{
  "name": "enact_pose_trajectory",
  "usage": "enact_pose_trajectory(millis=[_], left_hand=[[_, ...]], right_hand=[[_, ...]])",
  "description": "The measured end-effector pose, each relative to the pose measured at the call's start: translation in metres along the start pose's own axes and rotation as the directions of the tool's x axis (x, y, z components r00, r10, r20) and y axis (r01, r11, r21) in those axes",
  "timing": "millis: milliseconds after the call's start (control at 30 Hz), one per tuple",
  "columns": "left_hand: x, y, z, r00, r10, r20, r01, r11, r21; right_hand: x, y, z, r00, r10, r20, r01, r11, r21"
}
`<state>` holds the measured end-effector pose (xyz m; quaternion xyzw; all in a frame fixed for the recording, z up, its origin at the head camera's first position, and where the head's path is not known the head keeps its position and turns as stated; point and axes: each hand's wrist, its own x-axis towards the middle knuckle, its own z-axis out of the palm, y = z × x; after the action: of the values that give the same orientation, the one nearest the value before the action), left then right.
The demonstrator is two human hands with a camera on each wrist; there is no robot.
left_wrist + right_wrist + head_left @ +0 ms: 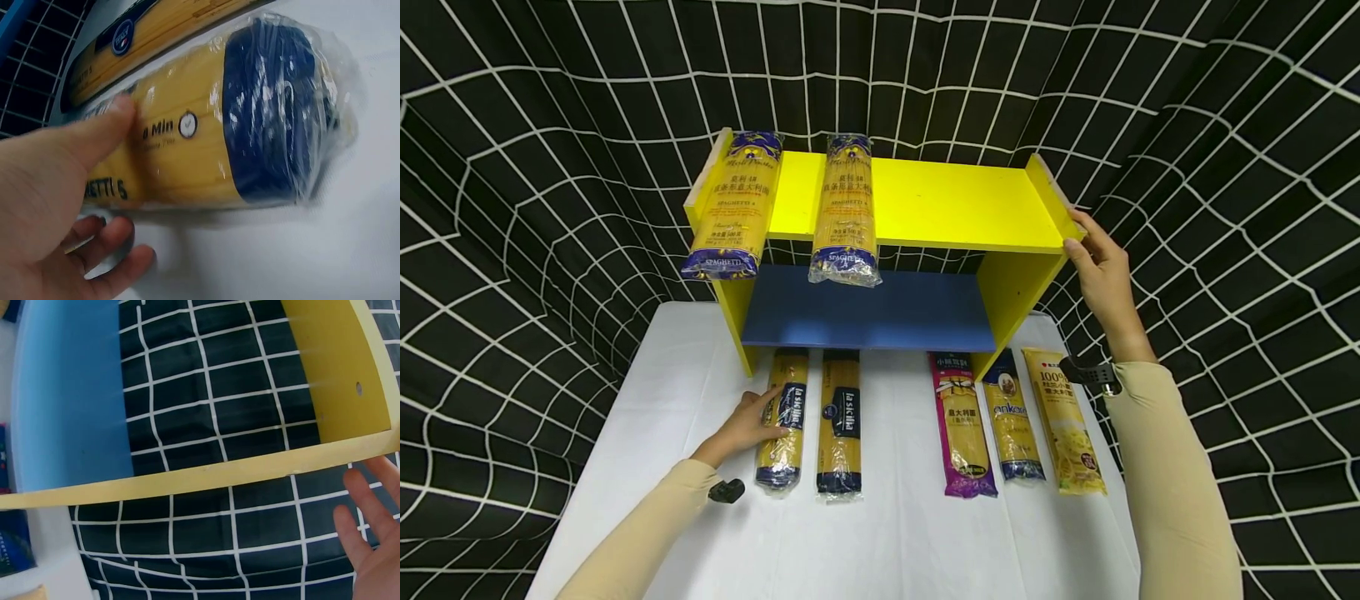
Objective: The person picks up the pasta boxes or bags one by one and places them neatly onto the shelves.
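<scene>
My left hand (pixel 747 429) is on the leftmost La Sicilia spaghetti pack (pixel 781 454), which lies on the table under the shelf's left end. Thumb and index finger reach over its wrapper; in the left wrist view, the thumb crosses the yellow pack (pixel 187 162) while other fingers curl beside it. A second La Sicilia spaghetti pack (pixel 839 450) lies parallel, just to the right. With thumb in front and fingers around the outside, my right hand (pixel 1105 271) holds the upper right corner of the yellow and blue shelf (pixel 955 204). Its fingertips show beside the yellow side panel (pixel 250 472).
Two spaghetti packs, one (pixel 737 204) at the left end and one (pixel 845 208) beside it, jut over the upper board's front edge. A pink pasta pack (pixel 962 425), a blue-ended pack (pixel 1015 425) and a cream pack (pixel 1066 425) lie at the table's right. Black gridded cloth (pixel 910 75) surrounds everything.
</scene>
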<state>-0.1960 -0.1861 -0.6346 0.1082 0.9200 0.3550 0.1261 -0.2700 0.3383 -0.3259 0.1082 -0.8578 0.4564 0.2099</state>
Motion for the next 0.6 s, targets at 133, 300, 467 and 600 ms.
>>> enact_pose_trajectory(millis=[133,300,467,600], left_hand=[[0.0,0.012,-0.002,0.999,-0.044,0.003,0.044,0.998,0.041],[0.003,0.02,-0.004,0.997,-0.081,-0.01,0.082,0.996,0.037],[0.006,0.02,0.0,0.994,-0.11,-0.023,0.11,0.994,0.008],[0.008,0.021,0.001,0.992,-0.126,-0.012,0.126,0.992,-0.018]], right_hand=[[0.0,0.001,0.0,1.0,-0.002,-0.001,0.002,1.0,0.008],[0.0,0.002,0.0,1.0,-0.009,-0.002,0.009,1.0,0.005],[0.0,0.002,0.0,1.0,-0.015,0.001,0.015,1.0,0.006],[0.0,0.002,0.0,1.0,-0.019,0.001,0.019,1.0,0.006]])
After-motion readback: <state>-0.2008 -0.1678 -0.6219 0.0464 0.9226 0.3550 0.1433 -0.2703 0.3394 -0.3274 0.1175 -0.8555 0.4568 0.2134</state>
